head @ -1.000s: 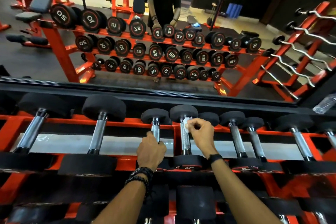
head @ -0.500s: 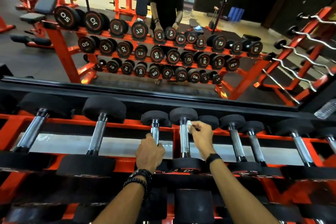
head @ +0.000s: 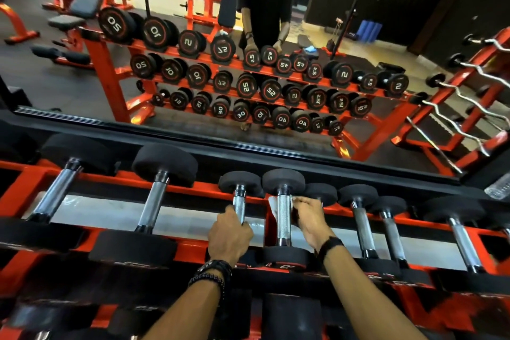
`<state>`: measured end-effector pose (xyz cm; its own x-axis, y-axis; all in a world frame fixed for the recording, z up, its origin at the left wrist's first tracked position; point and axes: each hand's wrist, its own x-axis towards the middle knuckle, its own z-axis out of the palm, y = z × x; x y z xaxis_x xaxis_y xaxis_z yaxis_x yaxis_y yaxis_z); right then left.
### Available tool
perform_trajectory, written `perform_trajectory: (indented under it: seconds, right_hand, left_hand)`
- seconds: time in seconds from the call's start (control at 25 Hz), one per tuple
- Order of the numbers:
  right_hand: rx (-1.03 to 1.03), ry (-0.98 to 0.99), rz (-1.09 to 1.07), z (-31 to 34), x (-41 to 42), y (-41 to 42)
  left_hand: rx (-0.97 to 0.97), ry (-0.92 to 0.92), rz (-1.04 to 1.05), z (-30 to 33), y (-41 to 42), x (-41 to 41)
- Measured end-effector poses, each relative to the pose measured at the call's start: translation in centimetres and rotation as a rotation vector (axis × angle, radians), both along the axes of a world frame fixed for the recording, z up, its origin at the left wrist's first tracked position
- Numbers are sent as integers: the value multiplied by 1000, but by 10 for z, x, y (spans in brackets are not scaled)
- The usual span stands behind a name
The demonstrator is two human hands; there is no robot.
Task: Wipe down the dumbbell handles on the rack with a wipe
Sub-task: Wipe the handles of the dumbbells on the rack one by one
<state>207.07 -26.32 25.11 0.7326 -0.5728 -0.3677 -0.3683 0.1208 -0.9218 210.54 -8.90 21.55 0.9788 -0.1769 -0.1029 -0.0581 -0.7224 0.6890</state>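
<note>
A red rack (head: 193, 190) carries a row of black-headed dumbbells with chrome handles. My left hand (head: 229, 237) grips the handle of a small dumbbell (head: 239, 207) near the middle. The neighbouring dumbbell handle (head: 283, 218) has a white wipe (head: 273, 205) passing behind it, one end showing on its left. My right hand (head: 310, 218) pinches the wipe's other end on the handle's right side, near the far head.
Larger dumbbells (head: 154, 201) lie to the left, smaller ones (head: 361, 223) to the right. A wall mirror (head: 82, 85) behind the rack reflects the rack and a person. A lower tier of dumbbells (head: 292, 317) sits under my forearms.
The wipe, earlier bunched at my right fingertips on the handle's right, now goes behind the handle and shows on its left. My left hand keeps its grip.
</note>
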Motion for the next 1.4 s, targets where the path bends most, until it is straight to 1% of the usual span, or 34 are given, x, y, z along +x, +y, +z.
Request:
perform_trajectory:
  seconds: [0.12,0.2,0.28,0.36,0.44,0.52,0.6,0.76,0.84,0.88,0.96,1.0,1.04,1.08,1.16,1.2,1.28,1.32,1.4]
  right_hand:
    - [243,27,146,-2,-35,5]
    - [296,31,222,3,-25,-4]
    - [341,-6,197,14,0,-7]
    - [400,-24,155,12,15,-1]
    - [411,-17,154,4,8,8]
    - [370,54,239,-1,-6,12]
    - [307,121,254,3,0,11]
    - [309,34,88,4,29,14]
    - [189,79,138,1,21,16]
    - [79,151,213,1,10,16]
    - [-219,321,363,2,-13,13]
    - [-346,364,392,2,-20,10]
    - [-444,351,378,4,-24,7]
    - [-540,290,335,7,-23,7]
    - [-708,99,177,13,-13,6]
    - [-748,8,101,15,-7,4]
    - [-748,-112,41,17,-2,6]
    - [-736,-132,70,15,-7,6]
    - [-731,-78,180,6,-24,7]
  left_hand:
    - [-15,-3,-12,-2,-2,1]
    - [-9,4,-15,-1,-2,1]
    - [-8,5,-15,-1,-1,1]
    - [-3,4,-2,-1,1,1]
    - [-24,1,2,-3,0,1]
    - [-32,0,-4,-3,-1,1]
    - [-32,-7,-13,-3,-1,1]
    - [-36,7,-3,-4,0,2]
    - [-52,8,-1,-4,-1,2]
    - [-57,8,-3,-4,-1,2]
    - [-45,4,-1,-7,-2,3]
    - [-33,1,-1,-8,-2,4]
    - [-31,0,-2,-9,-2,4]
    - [-31,1,-7,-10,-2,5]
    - [-33,-1,-7,-10,-1,5]
    - [-34,-1,-3,-10,-1,5]
    - [-37,4,5,-10,0,4]
    - [-43,3,5,-10,0,4]
    - [-57,-7,4,-11,-1,4]
